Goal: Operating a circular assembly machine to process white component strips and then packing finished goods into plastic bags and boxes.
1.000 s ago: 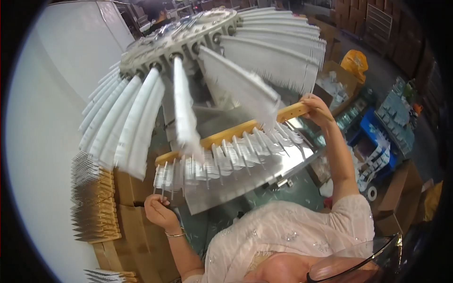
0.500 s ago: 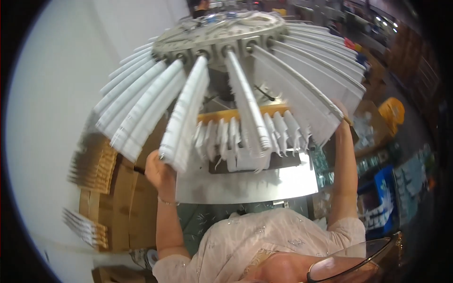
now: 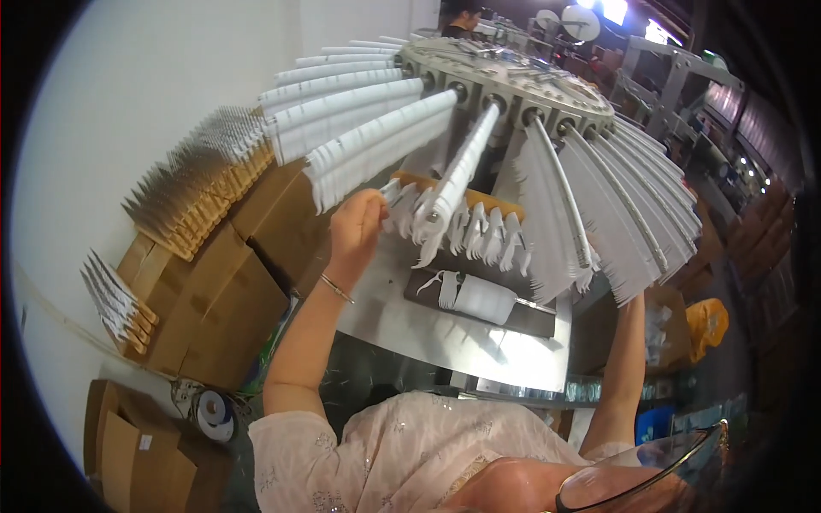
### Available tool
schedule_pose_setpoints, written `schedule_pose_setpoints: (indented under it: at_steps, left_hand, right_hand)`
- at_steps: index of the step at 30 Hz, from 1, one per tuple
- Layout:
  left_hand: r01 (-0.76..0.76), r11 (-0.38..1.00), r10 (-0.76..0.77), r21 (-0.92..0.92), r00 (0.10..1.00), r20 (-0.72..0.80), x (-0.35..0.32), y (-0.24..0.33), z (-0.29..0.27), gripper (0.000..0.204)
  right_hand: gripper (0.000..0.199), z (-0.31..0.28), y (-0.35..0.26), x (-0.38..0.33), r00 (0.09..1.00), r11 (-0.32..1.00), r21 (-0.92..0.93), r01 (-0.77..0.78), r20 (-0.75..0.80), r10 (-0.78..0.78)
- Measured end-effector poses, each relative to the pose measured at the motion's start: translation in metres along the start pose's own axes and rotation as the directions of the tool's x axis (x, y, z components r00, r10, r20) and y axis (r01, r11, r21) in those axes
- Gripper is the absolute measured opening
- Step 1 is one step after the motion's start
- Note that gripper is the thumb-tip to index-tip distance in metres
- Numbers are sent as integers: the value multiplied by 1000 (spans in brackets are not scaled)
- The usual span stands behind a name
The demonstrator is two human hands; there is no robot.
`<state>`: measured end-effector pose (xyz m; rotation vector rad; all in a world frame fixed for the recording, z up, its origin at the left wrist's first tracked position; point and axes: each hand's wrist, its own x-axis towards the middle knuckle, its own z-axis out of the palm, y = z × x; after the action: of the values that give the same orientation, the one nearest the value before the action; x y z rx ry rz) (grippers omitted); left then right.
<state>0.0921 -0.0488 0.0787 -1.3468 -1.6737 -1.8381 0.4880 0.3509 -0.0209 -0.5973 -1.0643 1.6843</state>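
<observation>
Far left, racks [image 3: 201, 184] of finished pieces sit on stacked boxes [image 3: 218, 299], a tape roll [image 3: 211, 409] on the floor near them.

Left hand [image 3: 355, 227] is raised, fingers closed narrow on the left end of a wooden bar [image 3: 457, 198] that carries a row of white gloves [image 3: 479, 235] hanging fingers-down. The bar sits right of the hand, under the spokes [image 3: 368, 141] of the round carousel [image 3: 513, 77], above a metal table [image 3: 445, 329]. One more glove [image 3: 475, 295] lies flat on a dark tray [image 3: 530, 315] on that table.

Doing the step well, as I judge it: keep the bar level so the gloves don't slide or bunch, grip both ends evenly, and steer it clear of the hanging white forms, especially the spoke that crosses just in front of the bar's middle. Go slow near the spoke tips; a snag would pull a glove off.

Hard to see: the right hand is hidden behind the white forms at right; only the forearm [image 3: 629, 368] shows, rising to them, so its grip cannot be told. The bar's right end is covered too. How the gloves are fixed to the bar is unclear. The lens bends everything at the rim, and the far-right background is dark clutter.
</observation>
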Motion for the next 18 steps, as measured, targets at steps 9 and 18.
schedule_pose_setpoints:
  at_steps: [9, 18]
  left_hand:
    - [-54, 998, 56, -42, 997, 52, -4, -13, -2, 21]
    - [-62, 998, 64, -28, 994, 89, -32, -19, -6, 4]
  right_hand:
    - [22, -12, -18, -6, 989, 939, -327, 101, 134, -60]
    - [18, 2, -10, -33, 994, 996, -63, -68, 76, 73]
